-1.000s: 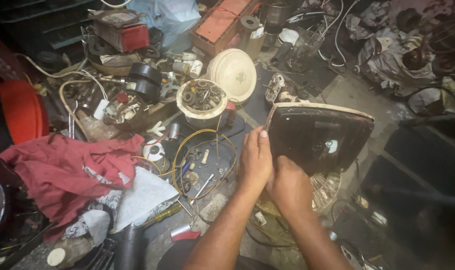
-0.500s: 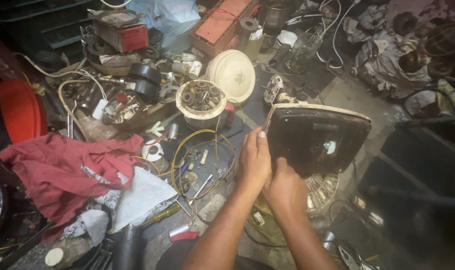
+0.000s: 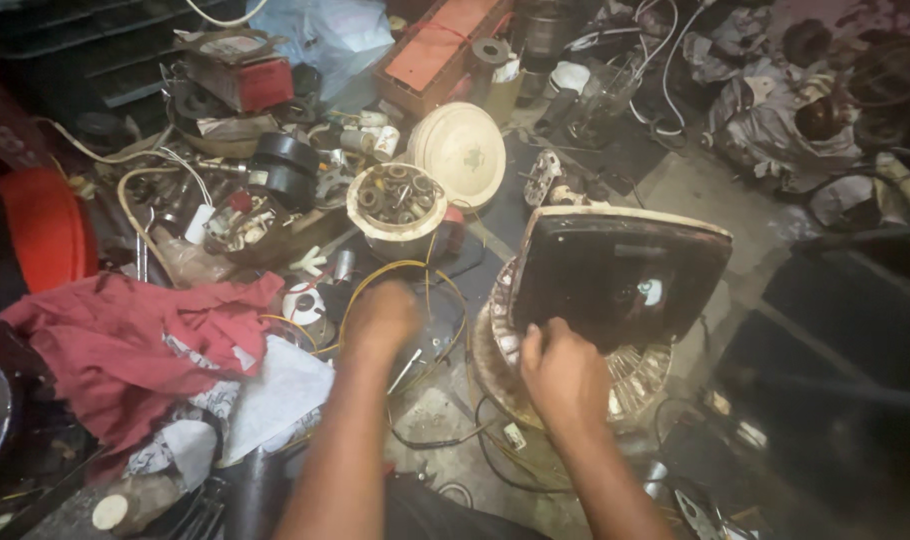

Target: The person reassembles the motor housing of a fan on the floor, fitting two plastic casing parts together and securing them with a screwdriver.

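Head view: right hand (image 3: 565,372) grips the dark panel's (image 3: 620,275) lower left corner; left hand (image 3: 380,318), blurred, grip unclear, hovers left over yellow wire (image 3: 395,268).

1. Two forearms come up from the bottom edge, both bare all the way down, no sleeves showing anywhere.
2. Left hand (image 3: 380,318) is bare, no glove, and it's blurry so the fingers can't really be made out.
3. Right hand (image 3: 563,372) is bare too, no glove, knuckles show pretty clearly.
4. No watch, strap or bracelet on either wrist as far as I can see.
5. Can't spot any rings, though the left hand is too smeared to be sure.
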